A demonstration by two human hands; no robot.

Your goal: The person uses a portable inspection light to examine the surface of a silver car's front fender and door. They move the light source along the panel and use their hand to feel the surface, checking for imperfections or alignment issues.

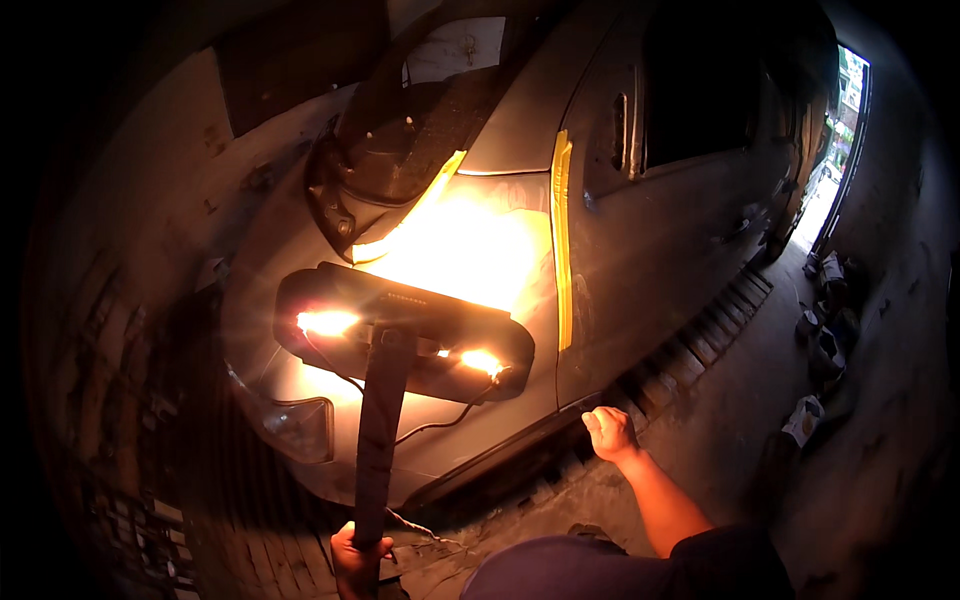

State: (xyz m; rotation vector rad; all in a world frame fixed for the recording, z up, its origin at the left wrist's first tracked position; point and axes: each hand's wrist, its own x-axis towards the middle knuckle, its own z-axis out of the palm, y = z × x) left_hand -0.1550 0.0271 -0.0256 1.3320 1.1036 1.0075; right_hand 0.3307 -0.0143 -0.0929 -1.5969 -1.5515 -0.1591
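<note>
My left hand (355, 560) grips the lower end of a dark stand pole (380, 430) that carries a wide heat lamp (405, 330) glowing orange. The lamp faces the rear side panel (470, 240) of a grey car, which shines bright under it. Yellow masking tape (562, 240) runs down the panel's edge by the door, with another strip along the tail light (385, 160). My right hand (608, 432) is closed in a fist near the car's lower sill, holding nothing that I can see. A thin cable (440, 425) hangs from the lamp.
The car's door (680, 200) stretches toward a bright doorway (845, 130) at the far right. Several containers (825, 340) stand along the right wall on the concrete floor. A dark wall (130, 220) closes in on the left. A ribbed strip (700, 335) lies under the car's side.
</note>
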